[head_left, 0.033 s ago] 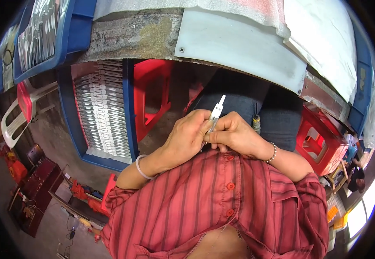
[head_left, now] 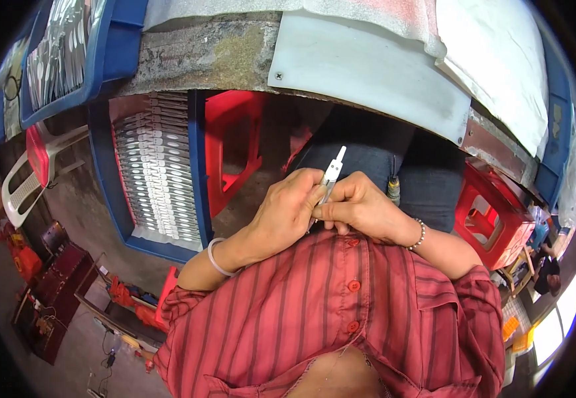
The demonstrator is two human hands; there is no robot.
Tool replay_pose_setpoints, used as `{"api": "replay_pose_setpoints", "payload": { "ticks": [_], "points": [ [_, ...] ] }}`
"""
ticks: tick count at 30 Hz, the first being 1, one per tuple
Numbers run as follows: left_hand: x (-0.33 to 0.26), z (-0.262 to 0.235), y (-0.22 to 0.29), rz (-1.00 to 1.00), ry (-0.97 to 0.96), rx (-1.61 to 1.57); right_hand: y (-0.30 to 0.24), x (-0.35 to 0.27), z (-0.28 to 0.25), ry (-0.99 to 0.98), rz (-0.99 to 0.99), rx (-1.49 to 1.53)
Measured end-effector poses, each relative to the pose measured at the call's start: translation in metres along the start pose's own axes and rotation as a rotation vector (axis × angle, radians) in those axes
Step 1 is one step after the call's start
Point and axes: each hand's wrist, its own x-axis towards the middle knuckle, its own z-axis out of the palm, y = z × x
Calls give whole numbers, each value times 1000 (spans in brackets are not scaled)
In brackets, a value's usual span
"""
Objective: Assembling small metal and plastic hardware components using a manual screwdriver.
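A slim white piece with a narrow tip and two small dark dots [head_left: 335, 169] points up and away from me, above my lap. Its lower part is grey and metallic, and runs down between my fingers. My left hand [head_left: 292, 204], with a pale bangle at the wrist, is closed on it, thumb and forefinger pinching. My right hand [head_left: 361, 207], wearing a beaded bracelet, is closed at the lower end of the same piece. Fingers hide that end. Just beyond the right hand, against my dark trousers, is a thin-shafted object with a wrapped grip [head_left: 394, 190].
A blue crate [head_left: 203, 169] at left holds rows of similar grey and white pieces. Another blue crate [head_left: 121, 50] stands on the worn bench edge [head_left: 202, 60]. A pale board [head_left: 367, 73] is screwed onto the bench. Red stools [head_left: 235, 149] stand on both sides of my legs.
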Motion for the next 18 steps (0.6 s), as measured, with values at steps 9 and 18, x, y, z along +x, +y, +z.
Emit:
{"api": "replay_pose_setpoints", "payload": {
  "ticks": [9,18],
  "points": [
    [-10,-5,7,41,-10,-11,1,-4,3,-75,0,-19],
    [11,-17,-22,-450,-489,-935,6,2,-2,-147,91,125]
  ]
}}
